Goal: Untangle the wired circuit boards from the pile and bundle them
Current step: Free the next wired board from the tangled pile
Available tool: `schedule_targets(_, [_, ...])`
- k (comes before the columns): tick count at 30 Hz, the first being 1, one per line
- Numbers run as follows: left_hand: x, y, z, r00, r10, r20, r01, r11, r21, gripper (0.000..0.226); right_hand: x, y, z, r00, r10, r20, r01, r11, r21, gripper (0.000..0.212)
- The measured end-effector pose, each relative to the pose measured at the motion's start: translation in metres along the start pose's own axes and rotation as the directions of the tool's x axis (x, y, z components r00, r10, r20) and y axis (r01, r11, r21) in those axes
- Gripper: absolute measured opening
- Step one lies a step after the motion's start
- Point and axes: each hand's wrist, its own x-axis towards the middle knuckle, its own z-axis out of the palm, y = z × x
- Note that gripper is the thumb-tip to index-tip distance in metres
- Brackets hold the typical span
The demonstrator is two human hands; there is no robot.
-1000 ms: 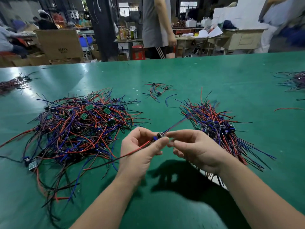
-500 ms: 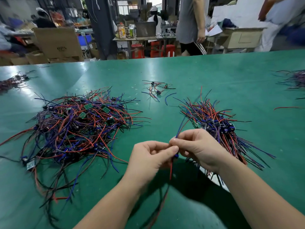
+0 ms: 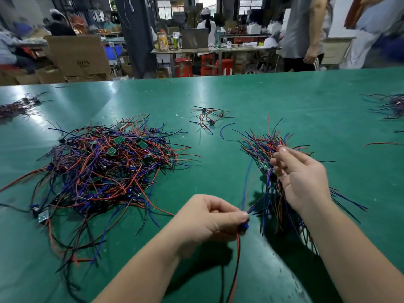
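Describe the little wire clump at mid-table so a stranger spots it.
On the green table, look beyond the gap between the big tangled pile and the bundle by the right hand. That clump is sparse: only a few wires.

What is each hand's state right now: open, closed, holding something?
Left hand: pinches a wired board.
Right hand: curled near the bundle; grip unclear.

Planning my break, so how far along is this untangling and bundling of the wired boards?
Partly done: a sorted bundle lies on the right. In hand: the left hand pinches one wired board, while the right hand is at the bundle, its grip unclear. Remaining: the big tangled pile on the left, the larger share, and a few loose pieces farther back.
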Motion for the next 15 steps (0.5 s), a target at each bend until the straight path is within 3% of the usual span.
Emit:
schedule_targets(2, [0.005,0.001,-0.005,0.987,0.033,-0.157,-0.045,0.996,-0.072,0.017,-0.003,0.0,-0.001,0.991,-0.127,0.051,0.132,0.984,-0.116,0.014])
schedule_targets(3, [0.008,0.001,-0.008,0.972,0.048,-0.231,-0.073,0.992,-0.1,0.017,-0.007,0.001,0.0,0.971,-0.16,0.179,0.2,0.952,-0.232,0.014])
schedule_targets(6, [0.014,-0.001,-0.012,0.932,0.072,-0.356,-0.133,0.98,-0.151,0.019,-0.028,0.011,0.008,0.764,-0.008,0.645,0.434,0.745,-0.506,0.02])
schedule_targets(8, [0.016,-0.003,-0.013,0.933,0.084,-0.35,-0.151,0.974,-0.169,0.024,-0.039,0.022,0.013,0.641,-0.006,0.768,0.642,0.553,-0.531,0.023])
schedule_targets(10, [0.017,-0.003,-0.014,0.941,0.094,-0.325,-0.161,0.97,-0.185,0.029,-0.042,0.025,0.017,0.604,-0.108,0.79,0.739,0.446,-0.505,0.018])
schedule_targets(13, [0.019,-0.001,-0.016,0.936,0.102,-0.338,-0.171,0.968,-0.183,0.024,-0.031,0.015,0.012,0.675,-0.313,0.668,0.733,0.382,-0.562,0.017])
schedule_targets(15, [0.019,0.001,-0.022,0.888,0.168,-0.429,-0.198,0.98,-0.025,0.011,-0.018,0.002,0.001,0.707,-0.477,0.523,0.687,0.289,-0.666,0.019])
